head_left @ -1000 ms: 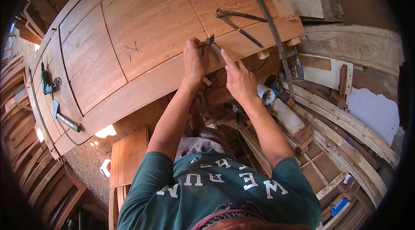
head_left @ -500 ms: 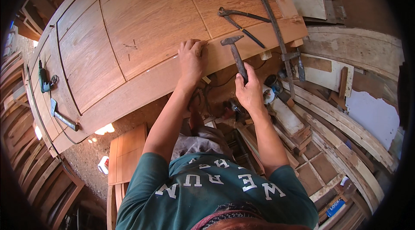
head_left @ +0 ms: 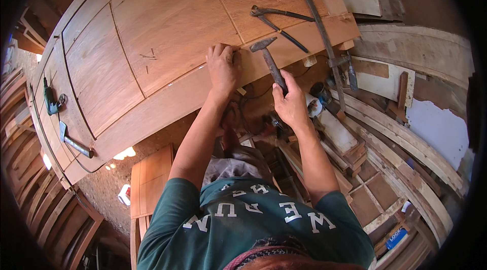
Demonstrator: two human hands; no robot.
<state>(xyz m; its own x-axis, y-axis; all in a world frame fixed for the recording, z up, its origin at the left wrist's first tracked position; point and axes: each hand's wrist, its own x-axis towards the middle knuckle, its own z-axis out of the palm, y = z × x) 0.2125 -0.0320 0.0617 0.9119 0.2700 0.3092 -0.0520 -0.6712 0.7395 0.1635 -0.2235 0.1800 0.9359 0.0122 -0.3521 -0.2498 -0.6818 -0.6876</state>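
Note:
A large wooden panel door [head_left: 167, 21] lies flat before me. My left hand [head_left: 224, 67] rests on its near frame rail, fingers curled and pinched; whatever is between them, if anything, is hidden. In my right hand [head_left: 291, 100] is a hammer [head_left: 274, 67], gripped by its dark handle. The hammer's head is just right of my left hand, over the rail. Beyond it, open-handled pincers [head_left: 257, 11] lie on the wood. A few loose nails [head_left: 148, 57] sit on the panel, left of my left hand.
A long metal bar clamp [head_left: 319, 21] crosses the door's right end. At the left are a green power drill [head_left: 49, 98] with a cord and a hatchet-like tool [head_left: 76, 142]. Boards [head_left: 385, 138] are stacked at right, and a wooden cabinet-like piece [head_left: 152, 178] stands below the door.
The hammer has shifted slightly to the left, its head nearer my left hand. My left hand keeps its place on the rail. The whole view has moved a little.

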